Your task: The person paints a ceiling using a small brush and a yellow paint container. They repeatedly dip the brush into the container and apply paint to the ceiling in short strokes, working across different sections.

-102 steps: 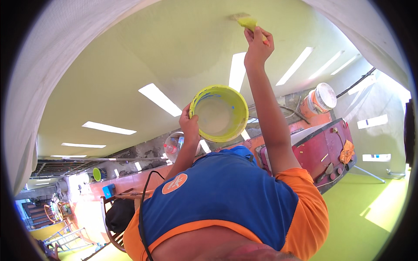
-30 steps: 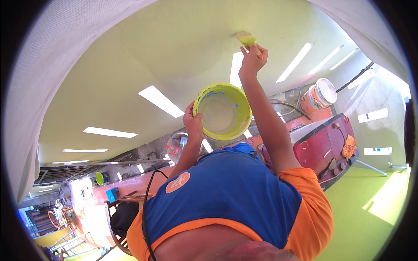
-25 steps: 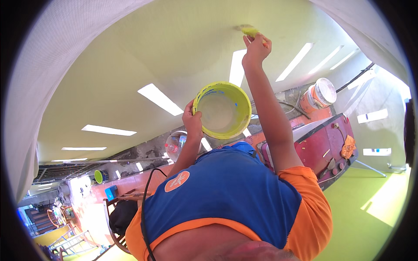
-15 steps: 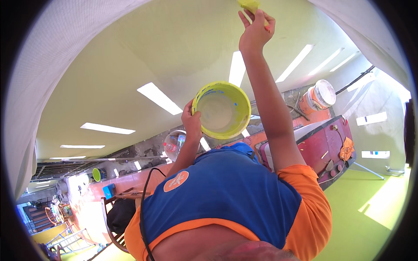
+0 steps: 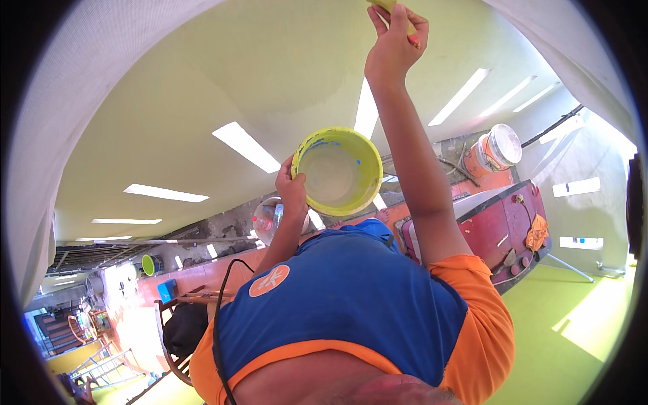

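My left hand (image 5: 291,189) grips the rim of a yellow-green plastic bucket (image 5: 366,177), which has blue paint flecks inside and a pale, milky liquid at the bottom. At the top centre, my right hand (image 5: 395,42) is raised high and holds a yellow paintbrush (image 5: 380,5) against or close to the pale green wall (image 5: 202,74); I cannot tell if the bristles touch it, as they are cut off at the top edge. Narrow bright openings or light strips cross the wall below the brush.
Stacked white and orange buckets (image 5: 496,152) stand right. A red panel table (image 5: 499,229) with tools and orange cloth is beside my right arm. A pail with bottles (image 5: 268,223) is below my left hand. A wooden chair (image 5: 162,331), dark bag (image 5: 185,327) and metal ladder (image 5: 101,371) are lower left.
My right hand and the brush have moved up toward the top edge since about a second ago. My left hand and bucket have shifted slightly left.
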`<state>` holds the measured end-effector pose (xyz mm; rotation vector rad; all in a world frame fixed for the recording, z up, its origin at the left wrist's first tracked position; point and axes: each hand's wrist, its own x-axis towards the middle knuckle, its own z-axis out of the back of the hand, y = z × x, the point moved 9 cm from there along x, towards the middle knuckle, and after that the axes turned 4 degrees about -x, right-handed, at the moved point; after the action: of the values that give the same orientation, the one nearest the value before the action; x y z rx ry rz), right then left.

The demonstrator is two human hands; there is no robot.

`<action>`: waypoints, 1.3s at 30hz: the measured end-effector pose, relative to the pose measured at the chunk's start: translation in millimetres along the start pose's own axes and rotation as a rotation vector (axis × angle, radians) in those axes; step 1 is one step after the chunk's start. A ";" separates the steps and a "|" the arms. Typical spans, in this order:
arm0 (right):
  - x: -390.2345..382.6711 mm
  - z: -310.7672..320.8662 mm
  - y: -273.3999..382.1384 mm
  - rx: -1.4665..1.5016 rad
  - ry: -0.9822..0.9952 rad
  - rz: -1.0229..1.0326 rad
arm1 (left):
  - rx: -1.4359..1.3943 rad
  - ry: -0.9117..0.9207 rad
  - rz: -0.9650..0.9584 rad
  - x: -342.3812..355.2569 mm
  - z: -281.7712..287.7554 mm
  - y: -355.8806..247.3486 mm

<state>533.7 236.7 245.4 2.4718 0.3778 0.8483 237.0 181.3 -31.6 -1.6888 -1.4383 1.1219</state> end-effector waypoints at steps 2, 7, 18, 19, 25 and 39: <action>9.5 -15.6 2.8 0.010 -0.034 -0.030 | -0.014 -0.002 0.000 -1.6 1.8 0.5; -29.7 29.4 -41.2 -0.121 -0.082 -0.051 | 0.011 -0.047 -0.018 -0.8 11.2 2.1; -106.9 122.7 -109.7 -0.282 -0.394 -0.451 | 0.070 -0.098 -0.045 0.7 35.5 5.4; -88.0 100.8 -99.0 -0.232 -0.366 -0.408 | 0.059 -0.102 -0.049 0.8 36.0 5.6; -4.0 -20.0 -14.1 0.055 -0.085 -0.085 | 0.000 -0.074 -0.030 2.0 30.6 8.0; -168.7 190.2 -166.6 -0.422 -0.409 -0.506 | 0.058 -0.120 -0.024 0.3 51.0 7.9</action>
<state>508.4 238.9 -57.4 1.9569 0.5721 0.1788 194.4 177.3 -60.4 -1.5835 -1.4812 1.2581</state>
